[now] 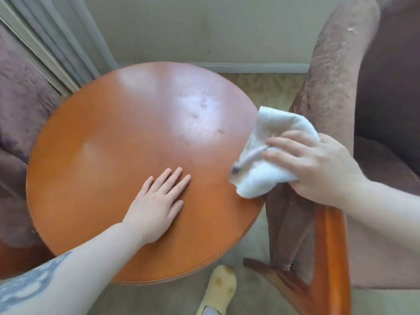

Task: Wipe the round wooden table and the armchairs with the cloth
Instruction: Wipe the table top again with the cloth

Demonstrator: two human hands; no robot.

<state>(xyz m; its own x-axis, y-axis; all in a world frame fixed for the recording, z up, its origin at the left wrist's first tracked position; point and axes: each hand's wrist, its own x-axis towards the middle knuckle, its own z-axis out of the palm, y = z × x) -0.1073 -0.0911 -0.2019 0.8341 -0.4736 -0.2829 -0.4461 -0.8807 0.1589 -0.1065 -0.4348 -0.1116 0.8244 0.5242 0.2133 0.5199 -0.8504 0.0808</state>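
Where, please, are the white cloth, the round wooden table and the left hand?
white cloth (268,176): head view, on its lower fold.
round wooden table (109,137): head view, on its bare top.
left hand (156,201): head view, on its back, lying flat on the table.

This looks like a home sitting room or a hotel lounge corner. A round wooden table (136,144) lies under the hands, with a plush mauve armchair (341,92) just beyond the right hand and another armchair (20,105) past the left. Patterned carpet (268,87), grey curtains (75,37) and a plain skirted wall (204,26) lie beyond.
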